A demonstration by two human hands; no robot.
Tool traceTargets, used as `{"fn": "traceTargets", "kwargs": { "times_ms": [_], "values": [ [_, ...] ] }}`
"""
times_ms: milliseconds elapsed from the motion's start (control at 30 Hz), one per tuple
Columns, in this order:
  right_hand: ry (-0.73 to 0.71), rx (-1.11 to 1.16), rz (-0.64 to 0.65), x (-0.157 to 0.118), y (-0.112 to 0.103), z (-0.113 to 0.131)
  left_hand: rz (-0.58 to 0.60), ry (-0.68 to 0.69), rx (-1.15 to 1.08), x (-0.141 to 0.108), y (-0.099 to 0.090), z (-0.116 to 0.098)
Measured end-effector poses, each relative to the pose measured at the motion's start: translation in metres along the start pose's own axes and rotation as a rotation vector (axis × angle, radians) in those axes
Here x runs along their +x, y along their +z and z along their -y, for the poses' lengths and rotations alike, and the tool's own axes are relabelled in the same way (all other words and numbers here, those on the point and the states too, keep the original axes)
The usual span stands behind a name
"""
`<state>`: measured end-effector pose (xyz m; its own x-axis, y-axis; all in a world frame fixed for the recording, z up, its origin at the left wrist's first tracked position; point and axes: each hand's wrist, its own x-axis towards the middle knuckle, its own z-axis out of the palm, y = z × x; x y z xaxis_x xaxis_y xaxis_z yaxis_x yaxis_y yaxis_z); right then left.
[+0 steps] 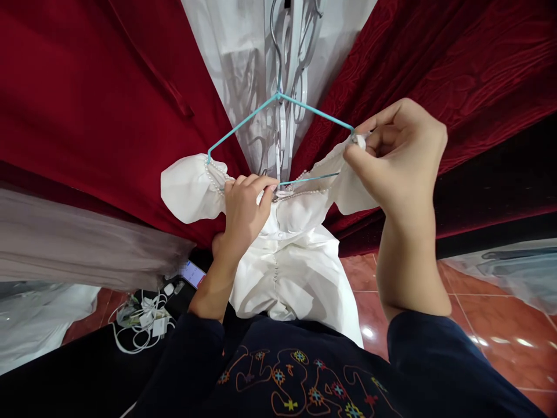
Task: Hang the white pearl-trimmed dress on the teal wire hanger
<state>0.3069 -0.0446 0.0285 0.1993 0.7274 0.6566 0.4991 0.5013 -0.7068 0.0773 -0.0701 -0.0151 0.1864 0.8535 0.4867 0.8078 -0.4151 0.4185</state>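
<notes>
A white dress (300, 273) with puffed sleeves and a beaded neckline hangs on a light-blue hanger (243, 123). The hanger's hook goes up to a white metal rack (292, 52). My right hand (398, 154) pinches the white shoulder fabric at the hanger's right end, its thumb and fingers closed there. At the neckline, my left hand (250, 206) is closed with thumb and fingertips around the hanger's lower bar, against the beaded edge. The left puffed sleeve (187, 188) hangs over the hanger's left end. My left fingertips hide part of the neckline.
Red curtains (143, 93) hang at left and right, with white cloth (235, 52) behind the rack. On a black surface at lower left lie white cables (145, 322) and a lit phone (192, 274). Red tiles (483, 325) cover the floor. Sheer fabric (87, 241) hangs at left.
</notes>
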Motion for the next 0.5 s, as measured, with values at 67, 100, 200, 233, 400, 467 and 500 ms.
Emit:
{"fn": "traceTargets", "kwargs": {
  "times_ms": [67,100,200,233,400,467,500],
  "values": [
    [-0.055,0.064,-0.029,-0.015,0.002,0.009,-0.006,0.002,-0.008,0.0,0.0,0.0],
    [-0.089,0.102,-0.05,-0.023,0.003,0.014,-0.007,0.002,-0.016,0.001,0.0,0.0],
    [-0.202,0.11,0.039,-0.041,0.014,0.019,-0.009,-0.002,-0.042,0.002,0.001,0.0],
    [-0.241,0.072,0.123,-0.046,0.021,0.017,-0.016,0.0,-0.046,0.002,0.002,0.0],
    [-0.35,-0.096,0.219,-0.064,0.06,-0.016,-0.14,0.101,-0.067,-0.012,0.006,0.004],
    [-0.358,-0.123,0.142,-0.07,0.069,-0.023,-0.263,0.12,-0.068,-0.02,0.002,0.007],
    [-0.363,-0.123,0.119,-0.072,0.072,-0.025,-0.348,0.103,-0.045,-0.023,-0.002,0.009]
  ]
}}
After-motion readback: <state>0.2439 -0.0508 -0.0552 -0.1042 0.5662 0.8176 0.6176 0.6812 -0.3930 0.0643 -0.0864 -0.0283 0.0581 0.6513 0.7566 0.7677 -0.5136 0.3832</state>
